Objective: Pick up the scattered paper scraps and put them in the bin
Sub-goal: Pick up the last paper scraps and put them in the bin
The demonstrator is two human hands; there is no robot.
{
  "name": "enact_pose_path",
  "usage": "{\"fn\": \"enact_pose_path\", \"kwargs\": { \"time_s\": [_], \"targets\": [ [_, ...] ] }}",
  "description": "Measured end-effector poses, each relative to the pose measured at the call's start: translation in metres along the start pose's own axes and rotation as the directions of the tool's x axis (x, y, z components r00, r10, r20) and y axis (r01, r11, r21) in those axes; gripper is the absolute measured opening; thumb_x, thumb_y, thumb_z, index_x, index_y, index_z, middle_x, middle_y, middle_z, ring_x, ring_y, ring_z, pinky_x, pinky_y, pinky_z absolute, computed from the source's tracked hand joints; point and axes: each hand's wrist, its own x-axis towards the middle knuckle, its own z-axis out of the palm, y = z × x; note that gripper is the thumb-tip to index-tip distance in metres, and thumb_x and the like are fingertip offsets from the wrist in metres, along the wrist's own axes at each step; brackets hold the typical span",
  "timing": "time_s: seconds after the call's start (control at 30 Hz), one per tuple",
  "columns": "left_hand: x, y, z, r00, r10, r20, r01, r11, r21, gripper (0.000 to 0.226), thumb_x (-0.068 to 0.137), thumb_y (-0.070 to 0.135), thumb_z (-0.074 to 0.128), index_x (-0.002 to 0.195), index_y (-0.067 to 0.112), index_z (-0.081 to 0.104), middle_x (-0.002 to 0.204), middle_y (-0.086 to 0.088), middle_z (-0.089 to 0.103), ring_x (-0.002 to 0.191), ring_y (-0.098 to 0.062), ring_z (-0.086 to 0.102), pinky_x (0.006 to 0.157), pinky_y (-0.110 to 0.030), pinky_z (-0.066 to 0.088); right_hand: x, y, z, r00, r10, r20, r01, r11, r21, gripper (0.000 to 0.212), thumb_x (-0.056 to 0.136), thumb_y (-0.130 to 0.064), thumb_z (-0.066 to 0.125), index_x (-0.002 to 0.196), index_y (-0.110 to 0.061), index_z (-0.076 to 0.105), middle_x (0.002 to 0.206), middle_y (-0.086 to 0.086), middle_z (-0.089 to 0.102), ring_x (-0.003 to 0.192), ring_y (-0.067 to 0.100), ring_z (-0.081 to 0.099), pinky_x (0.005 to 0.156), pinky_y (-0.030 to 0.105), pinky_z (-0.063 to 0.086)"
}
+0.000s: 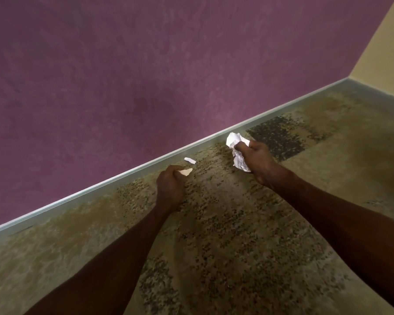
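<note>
Gathering step: left hand (170,184) pinched 1 scrap (187,171), right hand (255,158) clutched crumpled paper (234,142); next likely the floor scrap (189,160).

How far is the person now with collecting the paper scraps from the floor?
Partly done. The right hand grips a crumpled bundle of paper, so several scraps seem gathered already. The left hand pinches a small scrap just above the carpet. One white scrap is left lying near the baseboard. No bin is in view, so nothing visibly binned.
</note>
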Motion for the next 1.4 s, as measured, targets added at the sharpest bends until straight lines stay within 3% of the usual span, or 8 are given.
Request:
{"fn": "enact_pose_path", "kwargs": {
  "time_s": [0.1,0.23,0.43,0.73,0.93,1.17,1.3,1.4],
  "targets": [
    [0.019,0.018,0.015,0.997,-0.003,0.072,-0.005,0.994,0.109,0.047,0.097,0.033,0.035,0.086,0.004,0.070,0.087,-0.019,0.071,0.083,-0.033,0.065,0.072,-0.032,0.037,-0.007,0.005,-0.020,1.000,-0.003,-0.012,0.002,0.999,-0.042,0.040,0.091,-0.017,0.061,0.094,0.023,0.055,0.071,0.024,0.052,0.056,0.025,0.049,0.057,0.035,0.040],
    [0.038,0.017,0.030,0.990,-0.099,0.104,0.077,0.977,0.201,0.034,0.098,0.039,0.048,0.076,0.020,0.066,0.074,0.005,0.071,0.079,-0.010,0.064,0.073,-0.022,0.039,-0.015,0.015,-0.053,0.999,0.008,-0.031,-0.010,0.996,-0.086,0.037,0.093,-0.013,0.058,0.093,0.024,0.054,0.070,0.024,0.052,0.053,0.024,0.050,0.054,0.028,0.041],
    [0.050,0.018,0.047,0.970,-0.240,0.049,0.222,0.947,0.231,0.024,0.091,0.022,0.059,0.106,0.004,0.056,0.104,-0.021,0.065,0.099,-0.038,0.061,0.074,-0.034,0.041,-0.023,0.023,-0.087,0.998,-0.003,-0.063,-0.004,0.995,-0.101,0.043,0.094,-0.019,0.060,0.085,0.022,0.053,0.067,0.023,0.051,0.061,0.032,0.050,0.061,0.039,0.041],
    [0.046,0.022,0.054,0.983,-0.145,0.117,0.086,0.910,0.405,0.026,0.094,0.018,0.049,0.101,-0.003,0.063,0.102,-0.027,0.064,0.098,-0.041,0.060,0.078,-0.044,0.047,-0.029,0.024,-0.085,1.000,-0.005,-0.015,0.004,0.999,-0.051,0.043,0.091,-0.027,0.065,0.078,0.013,0.055,0.056,0.015,0.048,0.052,0.025,0.046,0.052,0.027,0.036],
    [0.051,0.026,0.036,0.918,-0.106,0.383,-0.177,0.754,0.633,0.030,0.094,0.020,0.050,0.108,0.002,0.069,0.112,-0.022,0.062,0.102,-0.039,0.061,0.084,-0.037,0.049,-0.032,0.014,-0.082,1.000,-0.003,0.014,0.003,0.999,-0.050,0.031,0.094,-0.027,0.061,0.074,-0.003,0.056,0.048,0.010,0.043,0.037,0.017,0.040,0.040,0.018,0.029],
    [0.036,0.046,0.038,0.923,-0.262,0.280,0.223,0.961,0.165,0.036,0.100,0.017,0.044,0.099,-0.005,0.072,0.106,-0.027,0.068,0.097,-0.039,0.065,0.084,-0.037,0.048,-0.041,-0.012,-0.090,0.999,-0.024,-0.037,0.020,0.995,-0.093,0.032,0.093,-0.024,0.059,0.073,0.001,0.058,0.059,0.024,0.050,0.034,0.018,0.043,0.041,0.021,0.032],
    [0.033,0.096,0.038,0.907,-0.270,0.322,0.323,0.939,-0.121,0.044,0.102,0.030,0.042,0.081,0.005,0.072,0.070,-0.012,0.069,0.049,-0.018,0.061,0.048,-0.022,0.041,-0.053,-0.042,-0.096,0.997,-0.049,-0.059,0.044,0.996,-0.075,0.025,0.090,-0.020,0.058,0.075,0.000,0.060,0.060,0.021,0.050,0.043,0.021,0.045,0.049,0.023,0.034],
    [0.032,0.145,0.037,0.883,-0.269,0.385,0.415,0.829,-0.374,0.041,0.102,0.031,0.042,0.080,0.006,0.065,0.063,-0.009,0.058,0.039,-0.013,0.048,0.047,-0.022,0.035,-0.067,-0.069,-0.106,0.995,-0.069,-0.076,0.063,0.995,-0.078,0.019,0.088,-0.014,0.055,0.077,0.000,0.059,0.062,0.022,0.048,0.036,0.018,0.042,0.045,0.019,0.034]
  ]
}}
